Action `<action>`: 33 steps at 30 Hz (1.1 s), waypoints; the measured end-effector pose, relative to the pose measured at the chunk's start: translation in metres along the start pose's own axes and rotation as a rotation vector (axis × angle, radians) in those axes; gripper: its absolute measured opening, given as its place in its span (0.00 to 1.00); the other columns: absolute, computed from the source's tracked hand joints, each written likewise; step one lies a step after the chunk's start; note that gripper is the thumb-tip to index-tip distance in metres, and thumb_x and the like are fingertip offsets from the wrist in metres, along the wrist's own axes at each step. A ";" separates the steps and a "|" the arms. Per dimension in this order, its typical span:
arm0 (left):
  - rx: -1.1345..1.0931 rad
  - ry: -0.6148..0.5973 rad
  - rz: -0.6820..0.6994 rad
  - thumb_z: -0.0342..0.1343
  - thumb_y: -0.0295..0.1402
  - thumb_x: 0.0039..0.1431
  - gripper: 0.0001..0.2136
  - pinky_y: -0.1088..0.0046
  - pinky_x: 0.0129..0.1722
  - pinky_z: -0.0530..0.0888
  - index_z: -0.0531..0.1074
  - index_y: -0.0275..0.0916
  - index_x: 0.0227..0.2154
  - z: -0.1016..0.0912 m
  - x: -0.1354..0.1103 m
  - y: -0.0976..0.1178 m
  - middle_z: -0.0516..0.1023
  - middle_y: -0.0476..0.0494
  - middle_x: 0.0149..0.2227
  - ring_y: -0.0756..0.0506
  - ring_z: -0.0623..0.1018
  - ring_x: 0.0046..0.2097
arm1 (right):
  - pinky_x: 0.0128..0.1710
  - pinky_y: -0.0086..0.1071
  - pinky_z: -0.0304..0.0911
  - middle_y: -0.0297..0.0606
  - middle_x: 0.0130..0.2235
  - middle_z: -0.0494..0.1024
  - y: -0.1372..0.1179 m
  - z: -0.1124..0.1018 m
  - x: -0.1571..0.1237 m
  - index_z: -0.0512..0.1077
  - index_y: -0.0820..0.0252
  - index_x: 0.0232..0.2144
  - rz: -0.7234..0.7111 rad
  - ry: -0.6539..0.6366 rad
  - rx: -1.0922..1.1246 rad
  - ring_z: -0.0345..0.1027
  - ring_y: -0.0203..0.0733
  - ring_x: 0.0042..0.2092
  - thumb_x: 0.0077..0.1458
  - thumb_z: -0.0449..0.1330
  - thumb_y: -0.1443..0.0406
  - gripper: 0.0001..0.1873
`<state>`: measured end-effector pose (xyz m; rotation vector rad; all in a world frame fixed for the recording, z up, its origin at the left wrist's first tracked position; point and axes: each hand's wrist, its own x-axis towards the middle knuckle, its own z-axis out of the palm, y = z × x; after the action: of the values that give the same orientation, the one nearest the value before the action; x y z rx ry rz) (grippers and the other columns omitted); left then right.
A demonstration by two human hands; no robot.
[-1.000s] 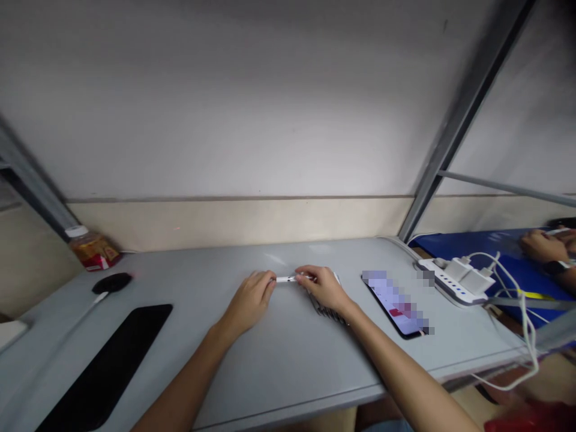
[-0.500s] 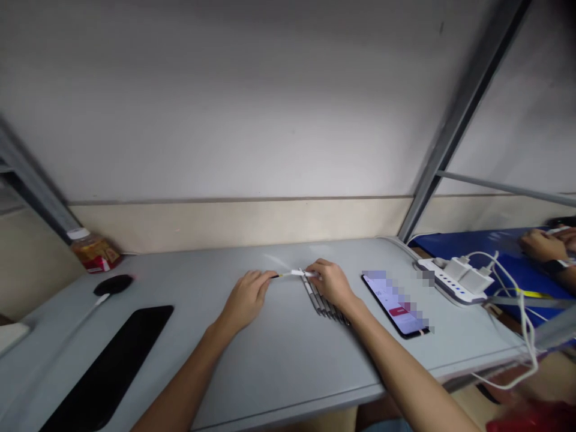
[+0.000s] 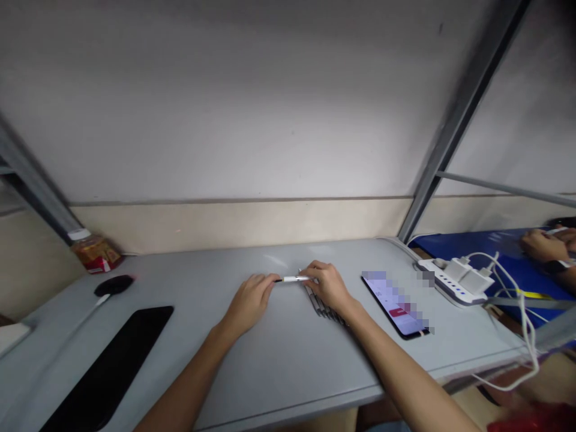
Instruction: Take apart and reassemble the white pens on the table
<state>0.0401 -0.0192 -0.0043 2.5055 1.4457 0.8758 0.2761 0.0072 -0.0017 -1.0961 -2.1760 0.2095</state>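
Pinched in my left hand [image 3: 252,300] is the black end of a pen refill [image 3: 279,280], pointing right. My right hand [image 3: 327,287] grips a white pen barrel [image 3: 292,279] held level just above the desk. The refill's far part is hidden inside the barrel, and the two lie in one line between my hands. Beneath and beside my right hand, several grey-and-white pens [image 3: 317,305] lie side by side on the desk, partly covered by that hand and wrist.
A lit phone [image 3: 393,305] lies right of my right arm, before a white power strip [image 3: 452,282] with cables. At left are a black pad [image 3: 112,366], a black mouse [image 3: 113,285] and a bottle [image 3: 94,251]. Another person's hands [image 3: 546,246] rest over a blue desk.
My hands have come closer together. The refill has slid further into the white barrel, so only its black end shows. Both have dropped slightly lower.
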 end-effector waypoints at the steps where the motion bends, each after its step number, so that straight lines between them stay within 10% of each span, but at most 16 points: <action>1: -0.013 -0.002 -0.005 0.40 0.35 0.66 0.13 0.66 0.43 0.69 0.69 0.43 0.45 0.001 0.000 0.002 0.75 0.44 0.39 0.45 0.73 0.41 | 0.40 0.31 0.59 0.40 0.38 0.76 -0.001 0.001 0.000 0.77 0.53 0.42 -0.017 -0.006 0.009 0.69 0.40 0.38 0.56 0.59 0.68 0.12; 11: -0.030 -0.031 0.005 0.40 0.36 0.67 0.13 0.68 0.40 0.69 0.69 0.40 0.36 0.006 -0.002 0.002 0.72 0.45 0.35 0.46 0.71 0.38 | 0.43 0.31 0.59 0.39 0.38 0.77 -0.009 0.002 0.000 0.77 0.56 0.38 -0.105 0.008 0.203 0.67 0.40 0.41 0.57 0.59 0.68 0.08; 19: -0.020 -0.043 0.028 0.39 0.36 0.67 0.13 0.68 0.41 0.68 0.69 0.40 0.38 -0.003 0.000 0.007 0.71 0.46 0.35 0.46 0.70 0.39 | 0.31 0.28 0.55 0.34 0.29 0.76 -0.016 -0.004 0.001 0.77 0.60 0.34 0.088 -0.127 0.361 0.63 0.35 0.29 0.61 0.52 0.58 0.16; 24: -0.012 -0.007 0.012 0.40 0.35 0.67 0.12 0.69 0.40 0.68 0.69 0.40 0.38 -0.004 0.001 0.005 0.71 0.47 0.35 0.46 0.70 0.39 | 0.30 0.26 0.55 0.32 0.31 0.72 -0.012 -0.006 0.001 0.71 0.58 0.45 0.106 -0.100 0.458 0.62 0.34 0.30 0.52 0.62 0.58 0.18; 29: -0.020 -0.006 0.023 0.39 0.35 0.67 0.13 0.68 0.40 0.67 0.69 0.40 0.36 -0.005 0.000 0.005 0.71 0.47 0.34 0.46 0.69 0.38 | 0.27 0.27 0.52 0.31 0.20 0.65 -0.008 -0.004 0.001 0.71 0.62 0.25 0.186 -0.154 0.418 0.57 0.33 0.24 0.61 0.49 0.55 0.21; 33: -0.021 0.013 0.018 0.38 0.35 0.67 0.13 0.68 0.41 0.67 0.69 0.40 0.37 -0.005 0.000 0.006 0.71 0.47 0.34 0.46 0.69 0.39 | 0.27 0.26 0.52 0.29 0.25 0.67 -0.008 -0.004 0.000 0.71 0.60 0.39 0.170 -0.128 0.474 0.58 0.33 0.26 0.54 0.59 0.56 0.15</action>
<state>0.0419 -0.0231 0.0018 2.5059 1.4129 0.9069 0.2734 0.0019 0.0049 -1.0080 -1.9910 0.8452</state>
